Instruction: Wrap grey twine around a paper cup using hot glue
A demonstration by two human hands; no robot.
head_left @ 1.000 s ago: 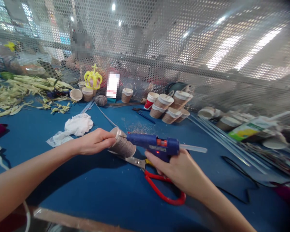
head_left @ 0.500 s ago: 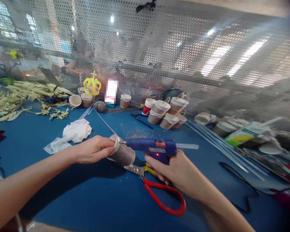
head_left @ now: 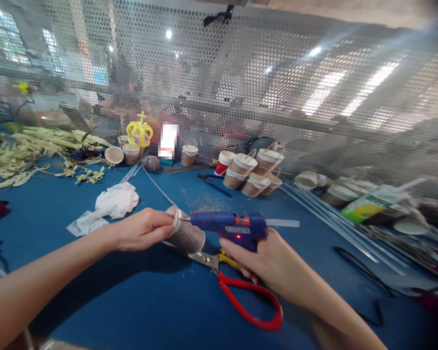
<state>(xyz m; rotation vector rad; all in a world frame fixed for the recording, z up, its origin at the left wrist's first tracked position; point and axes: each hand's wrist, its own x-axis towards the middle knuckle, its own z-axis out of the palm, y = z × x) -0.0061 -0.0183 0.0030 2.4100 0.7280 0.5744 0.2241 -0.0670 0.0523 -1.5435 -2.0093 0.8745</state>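
My left hand [head_left: 140, 229] grips a paper cup wrapped in grey-brown yarn [head_left: 186, 235], held on its side just above the blue table [head_left: 131, 301]. My right hand [head_left: 268, 262] holds a blue hot glue gun [head_left: 231, 226] with a lit red lamp; its metal tip touches the cup's rim near my left fingers. A clear glue stick pokes out of the gun's back. Red-handled scissors [head_left: 246, 296] lie on the table under both hands. A thin yarn strand runs from the cup back to a grey yarn ball [head_left: 151, 163].
Several yarn-wrapped cups [head_left: 253, 170] are stacked mid-table near a red cup. A white cloth [head_left: 117, 201], pale leaf strips [head_left: 29, 150], a yellow crown ornament [head_left: 140, 131] and clear glue sticks [head_left: 332, 216] lie around. A perforated metal screen [head_left: 277, 87] backs the table; a person sits behind it.
Both hands, with the cup and the glue gun, keep almost the same pose. The view has shifted slightly, and the scissors show more fully below my right hand.
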